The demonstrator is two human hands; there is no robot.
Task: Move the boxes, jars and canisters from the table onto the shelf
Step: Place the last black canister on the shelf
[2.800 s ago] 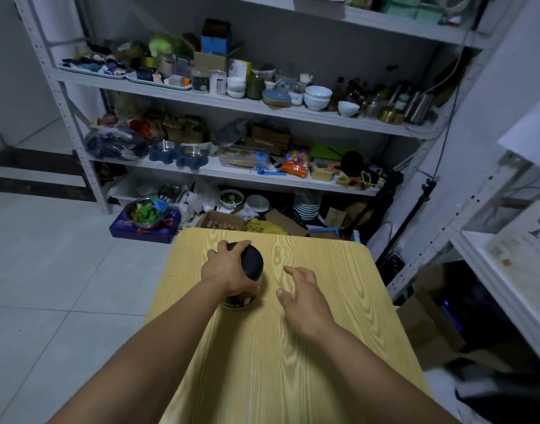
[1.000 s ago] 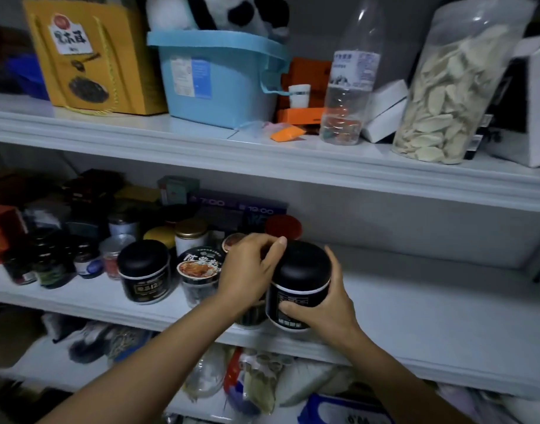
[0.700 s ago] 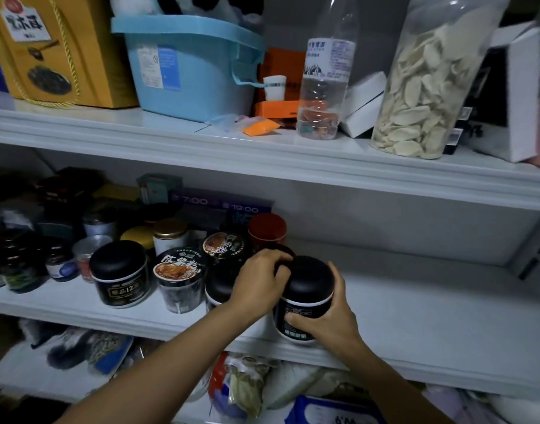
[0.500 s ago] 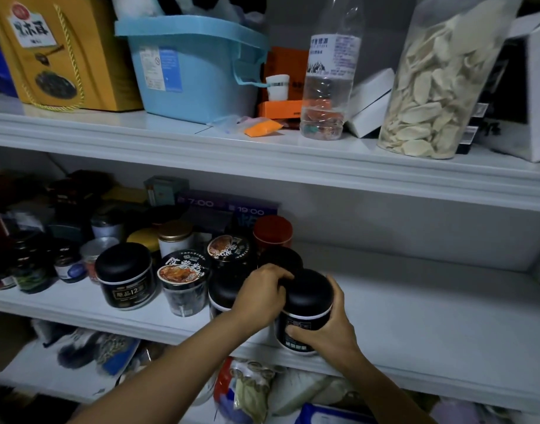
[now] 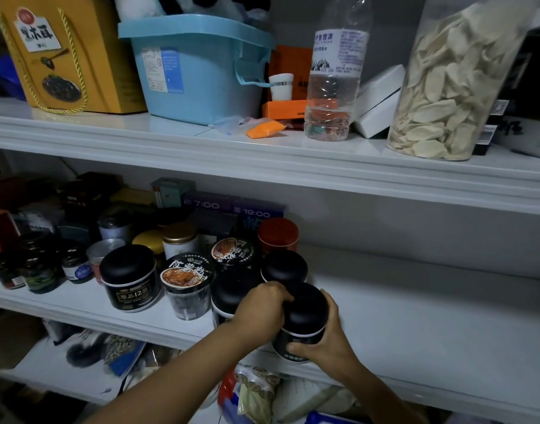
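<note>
THING black domed-lid canister with white band [image 5: 307, 313], upright, directly in front of matching black jar [image 5: 282, 266], at front lip of white shelf [image 5: 430, 332] | LEFT grip [image 5: 261, 310] clasps lid's left side | RIGHT grip [image 5: 325, 341] wraps lower right wall | AXIS vertical, hands flank it equally | NEXT judged: nudge toward that jar, then release

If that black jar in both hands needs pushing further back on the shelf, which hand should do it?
Probably the right hand: it wraps the round black-lidded jar low at the front, beside bare white shelf. The left hand sits squeezed against a neighbouring black jar.
</note>
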